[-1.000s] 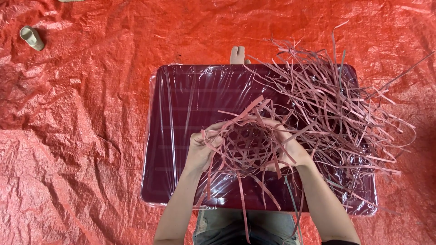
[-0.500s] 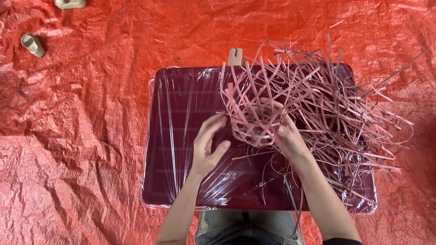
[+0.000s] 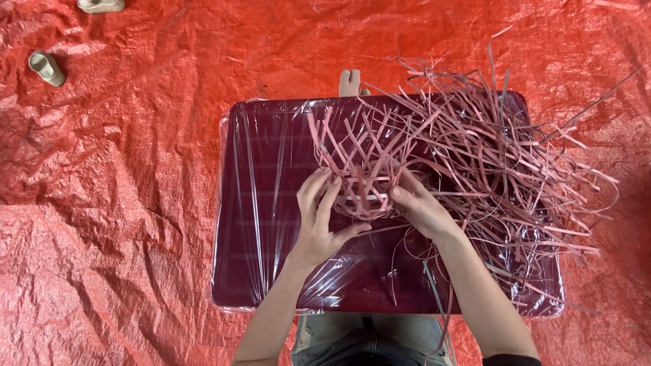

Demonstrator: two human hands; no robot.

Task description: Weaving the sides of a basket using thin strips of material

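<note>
Tilted upright since a moment ago, woven strip basket (image 3: 363, 179) gripped by left hand (image 3: 319, 220) at 9 o'clock, right hand (image 3: 420, 207) at 3, over wrapped maroon tray (image 3: 264, 203).

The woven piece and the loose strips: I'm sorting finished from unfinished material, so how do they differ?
The woven piece has strips interlaced into an open lattice; the loose strips lie unwoven and tangled. The woven piece sits between the left hand and right hand, both touching it; the loose strips fan out untouched to the right, some past the edge of the plastic-wrapped board. The woven piece is compact, the loose strips sprawling. Both are the same pinkish flat strip material.
</note>
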